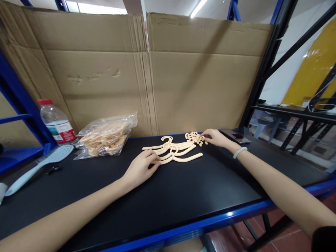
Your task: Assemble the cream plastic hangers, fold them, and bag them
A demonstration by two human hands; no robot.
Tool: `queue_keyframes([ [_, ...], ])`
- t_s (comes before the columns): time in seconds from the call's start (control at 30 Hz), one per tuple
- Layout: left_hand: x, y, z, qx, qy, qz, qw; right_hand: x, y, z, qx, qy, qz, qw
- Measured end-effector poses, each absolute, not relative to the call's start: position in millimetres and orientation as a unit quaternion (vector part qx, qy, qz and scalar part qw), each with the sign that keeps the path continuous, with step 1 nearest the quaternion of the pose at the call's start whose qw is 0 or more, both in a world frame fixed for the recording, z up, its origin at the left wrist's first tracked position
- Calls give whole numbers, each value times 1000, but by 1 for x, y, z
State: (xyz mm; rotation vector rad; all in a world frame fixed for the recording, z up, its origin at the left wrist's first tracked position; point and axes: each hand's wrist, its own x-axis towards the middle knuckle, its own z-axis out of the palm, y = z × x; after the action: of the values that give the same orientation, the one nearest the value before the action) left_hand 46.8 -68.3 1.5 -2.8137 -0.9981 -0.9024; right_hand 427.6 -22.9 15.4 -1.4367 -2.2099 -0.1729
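Note:
A small stack of cream plastic hangers (178, 150) lies on the black table (183, 196) near its back edge. My left hand (141, 168) rests on the left end of the stack, fingers pressed down on it. Just right of the hangers sits a little heap of small cream clips (194, 137). My right hand (216, 137) reaches into that heap, fingertips pinched at the clips. A white bead bracelet (240, 152) circles my right wrist.
A clear bag of more cream hangers (106, 136) lies at the back left, beside a water bottle (56, 123) with a red cap. A pale hairbrush (39, 167) lies at the left edge. A phone (235, 135) lies behind my right hand. Cardboard sheets (157, 77) wall the back.

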Motion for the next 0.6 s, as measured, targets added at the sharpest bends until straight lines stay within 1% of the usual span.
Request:
queue_keyframes([
  [0.3,47,-65,0,-894,-338,-293,6,420,-7,-6,-495,-830,-65,251],
  [0.6,46,-59,-3,-887,-337,-316,-5,419,-7,-9,-511,-814,-50,269],
])
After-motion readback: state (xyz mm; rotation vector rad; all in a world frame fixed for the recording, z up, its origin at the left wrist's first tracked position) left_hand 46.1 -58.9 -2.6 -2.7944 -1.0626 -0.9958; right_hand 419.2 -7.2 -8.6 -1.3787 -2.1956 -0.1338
